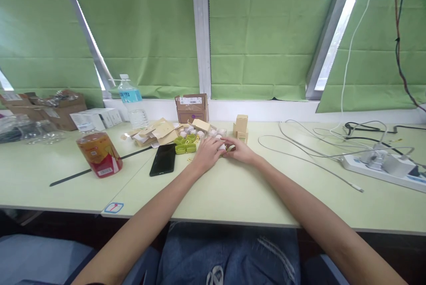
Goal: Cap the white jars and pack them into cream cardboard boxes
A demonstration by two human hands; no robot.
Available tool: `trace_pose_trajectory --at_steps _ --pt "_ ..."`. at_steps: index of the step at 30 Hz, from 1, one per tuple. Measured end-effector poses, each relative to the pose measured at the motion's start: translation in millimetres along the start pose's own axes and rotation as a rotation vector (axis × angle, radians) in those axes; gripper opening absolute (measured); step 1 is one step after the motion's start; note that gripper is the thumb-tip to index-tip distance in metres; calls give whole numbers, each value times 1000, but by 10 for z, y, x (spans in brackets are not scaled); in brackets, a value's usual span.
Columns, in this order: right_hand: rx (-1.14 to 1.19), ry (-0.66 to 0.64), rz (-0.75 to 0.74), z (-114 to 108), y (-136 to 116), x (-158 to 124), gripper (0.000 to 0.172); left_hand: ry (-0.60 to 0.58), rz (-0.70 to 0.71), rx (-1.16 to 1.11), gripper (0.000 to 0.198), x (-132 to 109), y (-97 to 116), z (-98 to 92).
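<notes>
My left hand (pixel 208 153) and my right hand (pixel 242 152) meet over the table, fingers bent around a small white rounded piece (pixel 222 146). A thin green piece (pixel 230 148) shows under the right fingers; whether it is joined to the white one I cannot tell. Left of my left hand lie several small green cases (pixel 185 144) with thin yellow-green cords. Behind the hands are several white rounded pieces (pixel 218 131), partly in clear plastic. Small tan cartons (pixel 241 127) are stacked just beyond my right hand.
A black phone (pixel 163 160) lies left of my left forearm, near flattened tan packaging (pixel 158 131). Farther left stand a red-labelled drink bottle (pixel 100 154) and a water bottle (pixel 135 105). A brown box (pixel 192 108) sits behind. Cables and a white power strip (pixel 386 170) occupy the right.
</notes>
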State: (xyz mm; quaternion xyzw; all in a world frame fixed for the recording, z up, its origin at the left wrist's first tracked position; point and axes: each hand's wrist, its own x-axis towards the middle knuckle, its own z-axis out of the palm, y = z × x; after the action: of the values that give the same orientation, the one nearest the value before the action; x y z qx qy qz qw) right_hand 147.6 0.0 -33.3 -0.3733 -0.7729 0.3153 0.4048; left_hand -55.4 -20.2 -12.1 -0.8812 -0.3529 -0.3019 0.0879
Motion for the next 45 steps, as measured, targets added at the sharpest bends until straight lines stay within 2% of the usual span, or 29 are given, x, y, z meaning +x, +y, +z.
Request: trace_pose_trajectory --at_steps 12,18,26,30,38,45 --pt "88 -7 9 -2 95 26 72 -5 8 -5 19 17 -13 17" --pt "116 -60 -17 -12 48 27 59 -20 24 -11 18 13 -21 27" --pt "129 -57 -30 -10 48 26 55 1 48 -65 21 -25 -35 98" --pt "208 -60 -3 -18 83 17 59 22 57 -93 23 -28 -9 116" --pt "411 -115 107 -52 149 16 72 12 60 19 21 17 -10 140" --pt "478 -113 114 -55 161 24 68 47 41 -5 21 -4 18 112"
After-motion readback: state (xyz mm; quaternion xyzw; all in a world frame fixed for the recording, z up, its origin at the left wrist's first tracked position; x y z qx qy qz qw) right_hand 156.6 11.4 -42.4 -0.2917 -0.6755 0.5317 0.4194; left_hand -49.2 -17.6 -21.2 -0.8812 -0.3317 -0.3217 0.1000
